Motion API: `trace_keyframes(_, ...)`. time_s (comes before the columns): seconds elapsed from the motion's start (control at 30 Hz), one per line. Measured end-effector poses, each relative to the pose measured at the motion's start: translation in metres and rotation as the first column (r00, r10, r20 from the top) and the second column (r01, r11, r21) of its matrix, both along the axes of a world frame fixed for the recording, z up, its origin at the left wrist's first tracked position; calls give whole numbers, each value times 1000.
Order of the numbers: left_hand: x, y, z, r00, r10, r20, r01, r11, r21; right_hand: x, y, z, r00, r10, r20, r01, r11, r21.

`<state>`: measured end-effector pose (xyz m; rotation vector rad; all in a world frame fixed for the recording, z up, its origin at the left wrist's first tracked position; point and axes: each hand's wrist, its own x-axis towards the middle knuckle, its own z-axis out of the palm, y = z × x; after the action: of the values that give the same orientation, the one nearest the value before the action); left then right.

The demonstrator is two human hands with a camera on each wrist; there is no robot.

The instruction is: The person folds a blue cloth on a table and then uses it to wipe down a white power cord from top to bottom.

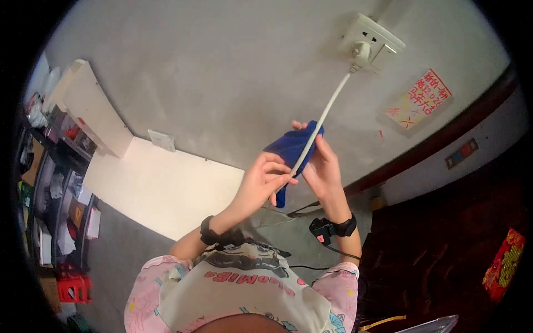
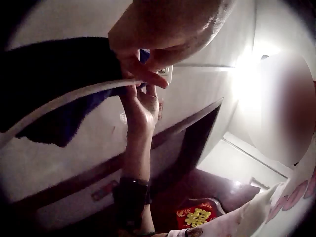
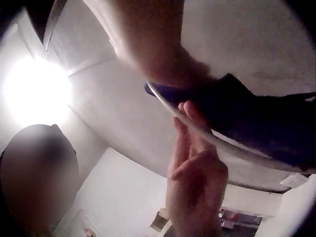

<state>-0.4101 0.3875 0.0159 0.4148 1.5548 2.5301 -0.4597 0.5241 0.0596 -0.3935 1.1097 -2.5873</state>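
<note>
A white power cable point(image 1: 333, 102) runs down from a plug point(image 1: 361, 53) in the wall socket point(image 1: 372, 41). Behind the cable hangs a dark blue cloth point(image 1: 288, 147), spread between the two hands. My left hand point(image 1: 264, 177) pinches the cable between thumb and fingers at the cloth's lower edge. On the other side, my right hand point(image 1: 325, 172) holds the cloth, its fingertips showing past the cloth's top edge and its thumb beside the cable. In the left wrist view the cable point(image 2: 64, 98) curves across the cloth point(image 2: 59, 64); the right wrist view shows the left fingers against it.
A white tabletop point(image 1: 161, 183) adjoins the wall on the left, with a loaded shelf point(image 1: 55, 194) beyond it. A red stool point(image 1: 74, 286) stands below the shelf. A paper with red writing point(image 1: 419, 100) is stuck to the wall at right, above dark wooden furniture point(image 1: 427, 266).
</note>
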Motion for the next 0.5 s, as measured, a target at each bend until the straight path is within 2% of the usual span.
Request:
trace_keyframes(0.07,2,1,1,997,74,10,-74,997,-33,1,1,-6,997,74,-28,-74,997,-8)
trace_keyframes(0.13,2,4,-4,994,108,3,-108,994,-25,5,1,-9,995,60,-83,-58,998,22)
trace_keyframes(0.2,-1,7,-8,985,153,-81,-157,986,-50,8,2,-11,996,32,-79,-28,999,46)
trace_keyframes(0.27,-4,9,-10,984,156,-87,-158,987,-28,12,3,-11,992,-23,-126,37,993,110)
trace_keyframes(0.37,-5,8,-6,991,137,-6,-137,987,-80,17,7,-13,982,-36,-183,76,973,216)
trace_keyframes(0.5,-5,4,-2,993,119,2,-119,992,-31,22,13,-27,984,0,-179,56,950,307)
